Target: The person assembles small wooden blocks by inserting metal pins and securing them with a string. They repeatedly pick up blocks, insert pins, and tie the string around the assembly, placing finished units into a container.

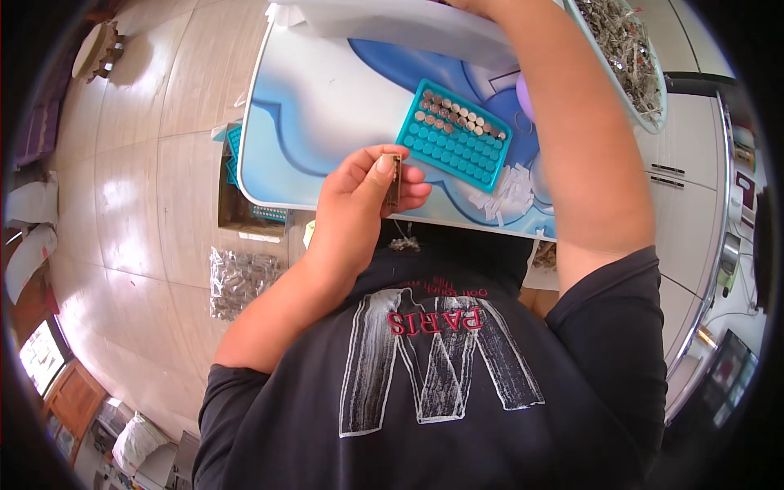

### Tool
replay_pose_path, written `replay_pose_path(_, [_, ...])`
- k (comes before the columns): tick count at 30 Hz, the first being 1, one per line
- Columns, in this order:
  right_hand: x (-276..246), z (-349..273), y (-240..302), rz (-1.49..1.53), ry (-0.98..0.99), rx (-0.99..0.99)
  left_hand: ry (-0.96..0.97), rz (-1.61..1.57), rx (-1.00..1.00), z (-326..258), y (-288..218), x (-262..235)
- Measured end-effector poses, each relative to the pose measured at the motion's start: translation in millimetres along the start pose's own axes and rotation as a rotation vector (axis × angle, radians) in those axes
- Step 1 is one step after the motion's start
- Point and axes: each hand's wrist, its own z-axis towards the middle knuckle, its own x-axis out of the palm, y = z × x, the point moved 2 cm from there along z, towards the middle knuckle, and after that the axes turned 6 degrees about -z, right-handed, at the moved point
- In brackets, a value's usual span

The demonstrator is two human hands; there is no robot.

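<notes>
My left hand (363, 184) is closed over the near edge of the table, pinching a small narrow brownish piece (394, 184) upright between thumb and fingers. Just beyond it lies a teal tray (406, 148) with rows of round pockets. Small round silvery and brownish discs (453, 109) fill its far rows, while teal pockets show in the nearer ones. My right arm stretches to the far side, where my right hand (474, 5) is cut off by the top edge. Its fingers cannot be made out. A whitish translucent sheet (408, 31) lies beside that hand.
White paper slips (508, 196) lie by the tray's near right corner. A pale tub (658, 122) at far right holds many small wrapped pieces. Left of the table, a box (237, 219) with teal trays and a clear bag of packets (241, 282) rest on the floor.
</notes>
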Motion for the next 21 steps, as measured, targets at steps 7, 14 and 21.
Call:
replay_pose_path(7, [-11, -76, 2, 0.188, -0.627, -0.183, -0.026, -0.041, -0.025, -1, 3, 7])
replay_pose_path(14, [53, -195, 2, 0.348, -0.543, -0.224, -0.008, -0.089, -0.013, 1, 13, 19])
replay_pose_path(21, [80, -242, -3, 1.372, -0.184, 0.146, -0.037, -0.085, 0.017, -7, 16, 30])
